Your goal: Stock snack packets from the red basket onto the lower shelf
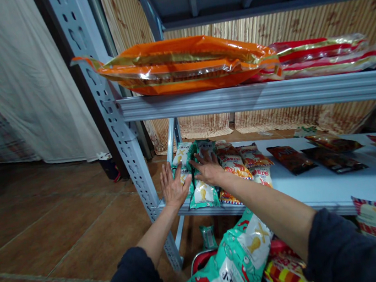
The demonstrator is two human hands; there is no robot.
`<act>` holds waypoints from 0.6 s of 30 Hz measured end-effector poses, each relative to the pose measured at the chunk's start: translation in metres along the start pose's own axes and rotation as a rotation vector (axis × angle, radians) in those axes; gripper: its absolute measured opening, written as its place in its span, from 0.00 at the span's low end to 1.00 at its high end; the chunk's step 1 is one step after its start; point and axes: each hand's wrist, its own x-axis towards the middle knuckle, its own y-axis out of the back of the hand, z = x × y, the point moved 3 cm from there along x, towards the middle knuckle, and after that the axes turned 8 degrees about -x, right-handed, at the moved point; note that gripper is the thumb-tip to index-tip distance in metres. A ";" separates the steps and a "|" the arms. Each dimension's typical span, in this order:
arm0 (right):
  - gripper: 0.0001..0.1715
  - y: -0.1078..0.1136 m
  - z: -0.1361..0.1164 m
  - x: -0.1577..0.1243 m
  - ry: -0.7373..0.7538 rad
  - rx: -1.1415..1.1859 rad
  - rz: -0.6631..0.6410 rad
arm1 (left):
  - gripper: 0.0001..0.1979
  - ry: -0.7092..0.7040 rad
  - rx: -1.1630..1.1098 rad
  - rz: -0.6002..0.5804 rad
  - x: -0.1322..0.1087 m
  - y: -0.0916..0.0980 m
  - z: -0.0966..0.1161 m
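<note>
As the left hand [176, 186] and right hand [208, 168] lie spread on green-and-white snack packets [204, 194] on a metal shelf [336, 191], neither grip seems closed.

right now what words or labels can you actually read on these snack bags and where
"小鱼小" on the lower green-and-white bag, below the shelf, cut off by the picture's edge.
The green-and-white bags under the left hand and right hand: print too small to read.
The orange bag: no readable print.
</note>
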 end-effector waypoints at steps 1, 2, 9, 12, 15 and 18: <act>0.38 0.000 0.000 0.000 0.000 -0.006 0.007 | 0.28 -0.004 -0.002 -0.011 0.001 -0.002 0.001; 0.38 0.000 0.001 0.001 0.002 -0.012 0.010 | 0.28 -0.013 -0.005 -0.022 0.001 -0.003 0.002; 0.38 -0.001 0.003 0.005 0.001 -0.049 0.000 | 0.31 -0.059 -0.005 -0.039 -0.005 -0.004 0.009; 0.36 -0.001 0.003 0.004 -0.023 -0.032 0.020 | 0.33 -0.061 -0.005 -0.049 -0.005 -0.006 0.009; 0.34 -0.001 0.002 0.003 -0.033 -0.003 0.026 | 0.34 -0.049 0.001 -0.071 -0.004 -0.010 0.009; 0.34 0.001 0.002 0.002 -0.027 0.032 0.029 | 0.34 -0.052 0.017 -0.081 -0.005 -0.011 0.009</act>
